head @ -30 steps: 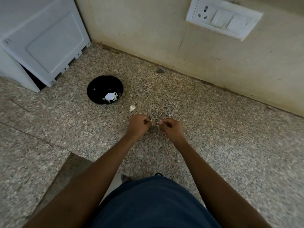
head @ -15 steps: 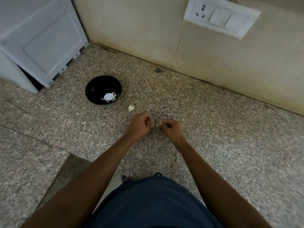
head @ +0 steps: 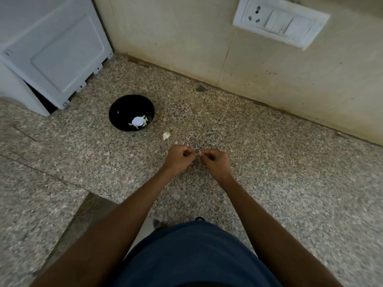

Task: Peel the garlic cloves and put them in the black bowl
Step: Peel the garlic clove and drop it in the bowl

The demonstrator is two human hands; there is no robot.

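Fingers of both your hands are curled inward, their tips meeting over the speckled granite counter [head: 279, 172]: your left hand [head: 179, 159] and right hand [head: 215, 162] pinch between them a small pale object, apparently a garlic clove [head: 198, 154], though it is too small and too hidden to identify with certainty. Both knuckle rows face upward and the forearms converge from the lower edge of the view. To the left and farther from you stands the black bowl [head: 124, 108], round, glossy and deep, holding a white, rounded piece with thin pale slivers [head: 139, 121] about it, set toward its near right side. Between bowl and hands lies a papery, off-white scrap of garlic skin [head: 166, 135], with smaller flakes [head: 182, 143] just beyond your left knuckles. At upper left stands a white plastic appliance [head: 51, 48] with a recessed rectangular panel. Along the far edge rises a smooth cream tiled wall [head: 176, 34], carrying a white rectangular switch plate [head: 279, 21] with a three-pin socket.
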